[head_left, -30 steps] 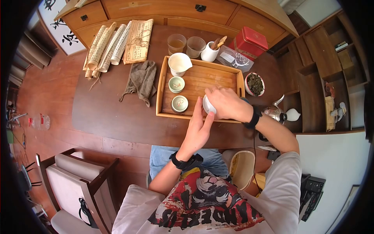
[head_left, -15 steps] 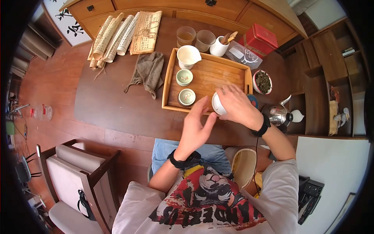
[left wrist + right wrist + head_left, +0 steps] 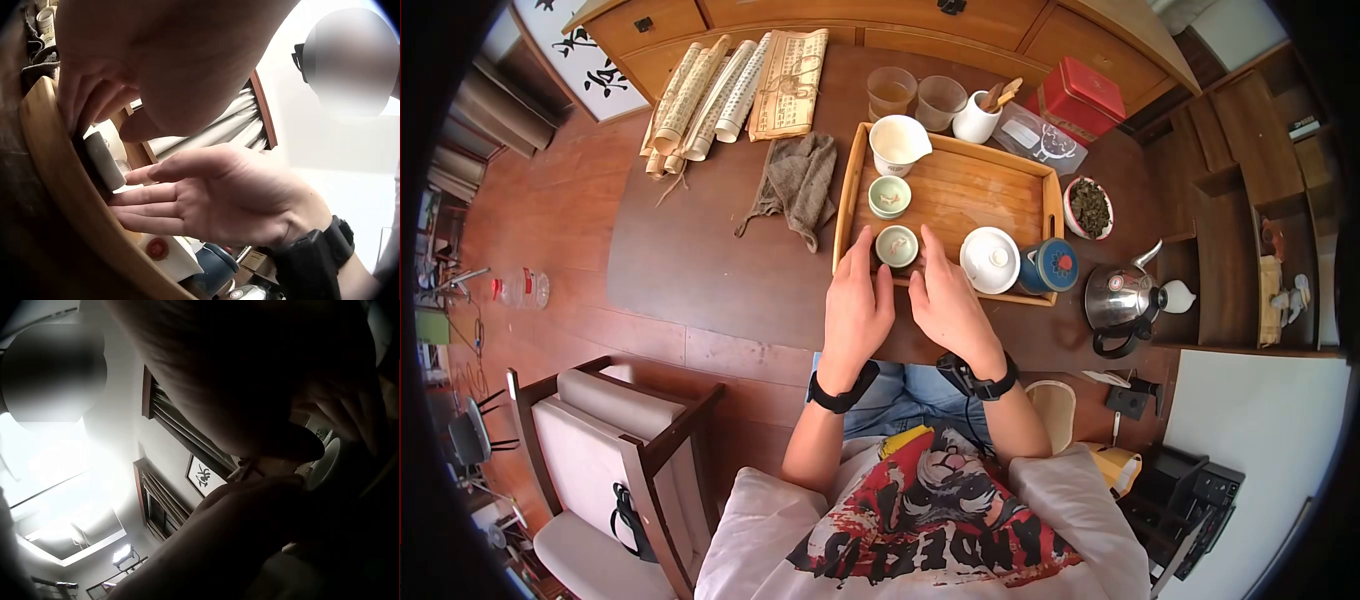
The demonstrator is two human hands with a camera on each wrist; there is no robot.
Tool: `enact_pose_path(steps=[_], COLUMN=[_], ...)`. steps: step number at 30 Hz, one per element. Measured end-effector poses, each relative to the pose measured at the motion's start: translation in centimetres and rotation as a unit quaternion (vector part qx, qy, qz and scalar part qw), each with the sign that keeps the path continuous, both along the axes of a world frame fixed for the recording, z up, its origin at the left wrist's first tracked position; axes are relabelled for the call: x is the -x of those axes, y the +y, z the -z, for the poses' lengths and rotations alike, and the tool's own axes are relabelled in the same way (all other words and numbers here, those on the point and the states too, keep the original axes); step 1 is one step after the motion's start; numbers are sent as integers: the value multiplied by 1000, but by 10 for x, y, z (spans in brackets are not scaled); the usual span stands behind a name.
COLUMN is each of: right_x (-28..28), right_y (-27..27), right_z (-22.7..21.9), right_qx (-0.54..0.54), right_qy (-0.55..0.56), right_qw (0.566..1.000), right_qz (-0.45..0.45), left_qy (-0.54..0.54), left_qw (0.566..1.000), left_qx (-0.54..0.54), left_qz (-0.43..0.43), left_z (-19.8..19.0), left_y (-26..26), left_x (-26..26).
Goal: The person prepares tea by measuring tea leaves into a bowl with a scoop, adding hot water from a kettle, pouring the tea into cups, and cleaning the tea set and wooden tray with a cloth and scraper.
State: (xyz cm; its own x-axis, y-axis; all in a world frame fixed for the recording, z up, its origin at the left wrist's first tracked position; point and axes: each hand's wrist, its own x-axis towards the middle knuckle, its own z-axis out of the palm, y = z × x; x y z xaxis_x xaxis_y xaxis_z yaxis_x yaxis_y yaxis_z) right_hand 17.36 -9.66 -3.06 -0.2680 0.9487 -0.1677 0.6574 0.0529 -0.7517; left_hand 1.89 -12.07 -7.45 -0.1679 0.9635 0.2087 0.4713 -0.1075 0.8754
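Near cup (image 3: 897,246): pale green, small figure inside; at tray's (image 3: 990,185) near left, between left hand (image 3: 855,315) and right hand (image 3: 950,312). Fingers extended, contact unclear. Scrolls (image 3: 690,100): columns of characters, illegible.

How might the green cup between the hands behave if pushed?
The cup looks small, so probably light and easily nudged. Its round wall could roll if it tips. It looks like glazed ceramic, so likely stiff but breakable.
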Motion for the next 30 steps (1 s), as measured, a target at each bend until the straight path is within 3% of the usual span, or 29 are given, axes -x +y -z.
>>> enact_pose_path(steps=[3,5,11,13,17,20,21,23,30], right_x=[1,3,5,3,2,10,13,18,23], right_y=[-1,-3,-4,-3,9,27,33,43,43], right_z=[8,11,27,32,32,58,55,47,64], right_qx=[12,21,-10,-71,-52,-147,-149,-13,-61], right_qy=[15,25,60,96,100,79,79,154,183], right_qw=[1000,999,998,993,994,985,984,984,978], right_qz=[13,12,28,-3,1,52,52,87,77], left_qy=[59,128,173,172,161,98,98,178,97], left_qw=[998,991,983,984,986,991,991,976,989], left_qx=[19,-38,-55,-40,-51,-84,-85,-111,-41], left_qz=[8,-13,-8,-5,-4,41,41,65,101], left_z=[-2,-5,-5,-8,-19,-16,-9,6,4], left_y=[1,2,6,8,22,47,56,71,81], left_x=[1,2,10,13,17,21,23,28,37])
